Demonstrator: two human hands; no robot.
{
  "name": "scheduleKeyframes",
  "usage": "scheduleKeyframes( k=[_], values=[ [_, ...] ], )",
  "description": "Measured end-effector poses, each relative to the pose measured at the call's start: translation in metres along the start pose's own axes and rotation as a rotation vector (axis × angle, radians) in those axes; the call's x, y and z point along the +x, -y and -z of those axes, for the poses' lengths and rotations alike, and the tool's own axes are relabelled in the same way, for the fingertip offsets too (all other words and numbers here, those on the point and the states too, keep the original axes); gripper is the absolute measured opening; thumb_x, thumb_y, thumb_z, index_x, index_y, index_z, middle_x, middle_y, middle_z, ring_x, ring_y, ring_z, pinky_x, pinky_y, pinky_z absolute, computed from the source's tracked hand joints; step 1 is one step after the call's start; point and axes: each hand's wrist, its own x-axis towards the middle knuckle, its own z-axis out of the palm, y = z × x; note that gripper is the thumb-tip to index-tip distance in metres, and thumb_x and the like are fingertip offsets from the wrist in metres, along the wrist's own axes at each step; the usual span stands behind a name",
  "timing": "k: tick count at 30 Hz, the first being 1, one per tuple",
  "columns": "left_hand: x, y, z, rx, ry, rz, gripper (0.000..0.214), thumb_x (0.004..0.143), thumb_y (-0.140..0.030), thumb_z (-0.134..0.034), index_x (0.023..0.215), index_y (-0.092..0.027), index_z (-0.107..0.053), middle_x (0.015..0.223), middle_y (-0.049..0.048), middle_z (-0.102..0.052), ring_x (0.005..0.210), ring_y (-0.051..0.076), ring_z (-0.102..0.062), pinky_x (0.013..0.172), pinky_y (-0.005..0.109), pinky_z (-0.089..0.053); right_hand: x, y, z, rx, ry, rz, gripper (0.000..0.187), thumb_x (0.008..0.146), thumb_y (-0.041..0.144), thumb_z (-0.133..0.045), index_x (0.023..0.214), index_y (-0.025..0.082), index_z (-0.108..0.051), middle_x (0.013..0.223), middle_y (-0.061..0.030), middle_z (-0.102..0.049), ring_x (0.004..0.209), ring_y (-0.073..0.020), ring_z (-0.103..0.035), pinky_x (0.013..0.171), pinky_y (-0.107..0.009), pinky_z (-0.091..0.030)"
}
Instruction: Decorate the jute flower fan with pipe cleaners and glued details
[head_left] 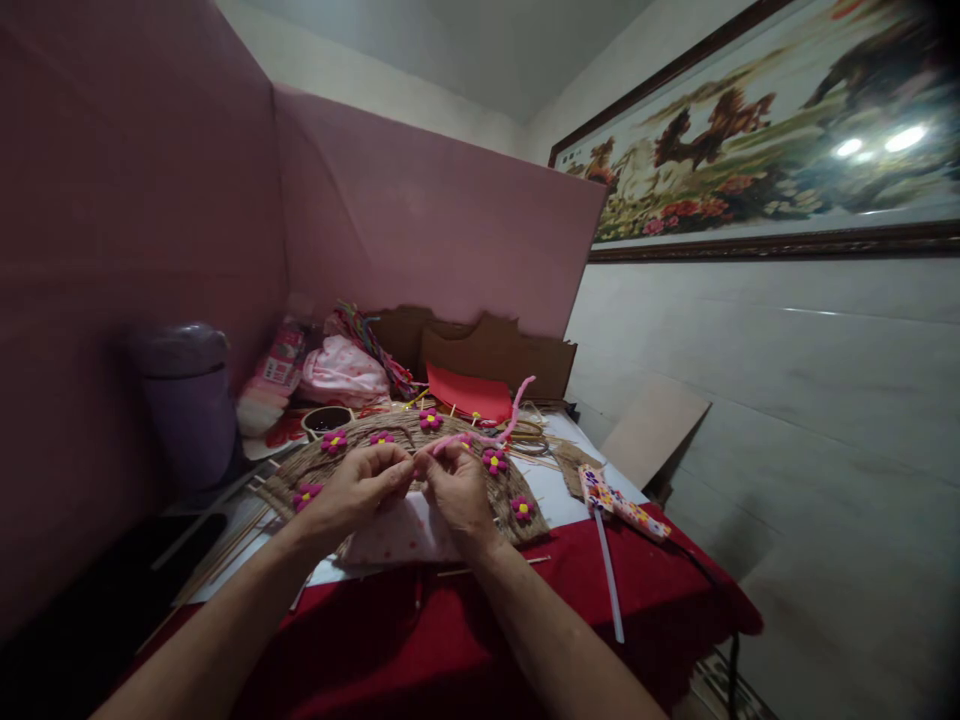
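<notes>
Both of my hands meet over a brown, fan-shaped craft piece (405, 428) that looks wound with cord. A fuzzy pink pipe cleaner (517, 405) is pinched in my right hand (463, 503), and its free length curls up to the right. My left hand (369, 487) is closed at the near end of the same stem, fingertips touching those of the right. Magenta flowers with yellow centres, such as the flower (495, 461) beside my right hand, dot the brown piece. Under my hands lies white cloth with pink spots (405, 535). The exact pinch point is hidden by my fingers.
A glue gun in floral wrapping (626, 505) with a clear glue stick (610, 580) lies right. Scissors (531, 440), red sheets (469, 392) and a bowl of dark liquid (328, 419) sit behind. A purple tumbler (191, 420) stands left, near thin sticks (225, 550).
</notes>
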Motion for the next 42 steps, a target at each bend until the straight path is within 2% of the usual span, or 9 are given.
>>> scheduleKeyframes(
  k=[5, 7, 10, 16, 20, 25, 31, 35, 42],
  values=[
    [0.001, -0.001, -0.005, -0.059, -0.133, -0.019, 0.034, 0.073, -0.045, -0.062, 0.06, -0.014, -0.054, 0.051, -0.0033, -0.049, 0.042, 0.006, -0.037, 0.041, 0.019, -0.028, 0.0, 0.0, 0.0, 0.059, 0.028, -0.097, 0.032, 0.07, 0.046, -0.064, 0.071, 0.017, -0.052, 0.049, 0.0077, -0.043, 0.038, -0.0054, -0.034, 0.037, -0.019, -0.026],
    [0.0, -0.003, -0.007, -0.016, -0.213, -0.108, 0.025, 0.073, -0.039, -0.065, 0.071, -0.014, -0.061, 0.059, -0.0017, -0.055, 0.048, 0.008, -0.044, 0.045, 0.019, -0.034, 0.0, -0.001, 0.002, 0.029, -0.004, -0.066, 0.032, 0.072, 0.046, -0.063, 0.068, 0.016, -0.052, 0.05, 0.0067, -0.044, 0.041, -0.0056, -0.034, 0.039, -0.019, -0.027],
    [-0.001, -0.005, -0.009, -0.01, -0.194, -0.154, 0.026, 0.067, -0.032, -0.071, 0.085, -0.015, -0.065, 0.072, 0.0021, -0.063, 0.061, 0.012, -0.053, 0.051, 0.021, -0.041, 0.0, -0.001, 0.004, -0.07, -0.048, 0.023, 0.031, 0.074, 0.044, -0.063, 0.066, 0.015, -0.054, 0.057, 0.0037, -0.05, 0.05, -0.0071, -0.039, 0.047, -0.02, -0.032],
    [-0.001, 0.003, -0.008, -0.18, -0.162, -0.013, 0.019, 0.069, -0.03, -0.07, 0.076, -0.012, -0.067, 0.058, 0.0006, -0.061, 0.05, 0.009, -0.052, 0.05, 0.022, -0.043, -0.002, -0.001, 0.003, 0.024, -0.028, -0.019, 0.027, 0.075, 0.041, -0.064, 0.068, 0.017, -0.053, 0.059, 0.0034, -0.052, 0.052, -0.0078, -0.044, 0.05, -0.02, -0.036],
    [0.0, 0.004, -0.009, -0.427, -0.081, 0.143, 0.019, 0.068, -0.029, -0.071, 0.074, -0.012, -0.065, 0.065, 0.004, -0.065, 0.048, 0.01, -0.055, 0.046, 0.022, -0.045, 0.0, -0.001, 0.001, 0.243, -0.056, -0.152, 0.03, 0.069, 0.041, -0.069, 0.072, 0.019, -0.049, 0.05, 0.0082, -0.046, 0.038, -0.0051, -0.035, 0.037, -0.018, -0.024],
    [-0.002, -0.003, -0.011, -0.51, -0.08, 0.184, 0.017, 0.066, -0.023, -0.071, 0.075, -0.011, -0.065, 0.067, 0.0053, -0.065, 0.052, 0.012, -0.058, 0.046, 0.021, -0.047, 0.0, 0.01, 0.001, 0.296, -0.074, -0.22, 0.036, 0.062, 0.041, -0.074, 0.066, 0.017, -0.047, 0.044, 0.0081, -0.046, 0.035, -0.0041, -0.034, 0.033, -0.016, -0.02],
    [-0.001, 0.002, -0.012, -0.47, -0.107, 0.112, 0.029, 0.06, -0.016, -0.077, 0.087, -0.013, -0.065, 0.074, 0.0029, -0.068, 0.06, 0.011, -0.061, 0.054, 0.022, -0.049, -0.001, 0.015, 0.0, 0.337, -0.087, -0.295, 0.037, 0.058, 0.039, -0.077, 0.065, 0.016, -0.049, 0.049, 0.0041, -0.055, 0.035, -0.0032, -0.035, 0.032, -0.015, -0.021],
    [0.0, 0.007, -0.014, -0.33, -0.121, 0.001, 0.023, 0.062, -0.022, -0.077, 0.08, -0.012, -0.065, 0.07, 0.0024, -0.067, 0.056, 0.01, -0.058, 0.052, 0.021, -0.046, -0.001, 0.01, -0.001, 0.316, -0.068, -0.274, 0.038, 0.06, 0.042, -0.076, 0.064, 0.016, -0.049, 0.046, 0.0061, -0.051, 0.033, -0.0026, -0.034, 0.031, -0.014, -0.022],
    [0.0, 0.007, -0.013, -0.252, -0.201, -0.005, 0.022, 0.064, -0.03, -0.075, 0.071, -0.012, -0.064, 0.057, 0.0008, -0.064, 0.047, 0.011, -0.056, 0.046, 0.022, -0.045, -0.003, 0.005, -0.001, 0.237, -0.002, -0.197, 0.036, 0.066, 0.044, -0.073, 0.064, 0.016, -0.05, 0.045, 0.0074, -0.047, 0.032, -0.0026, -0.033, 0.029, -0.015, -0.023]
  ],
)
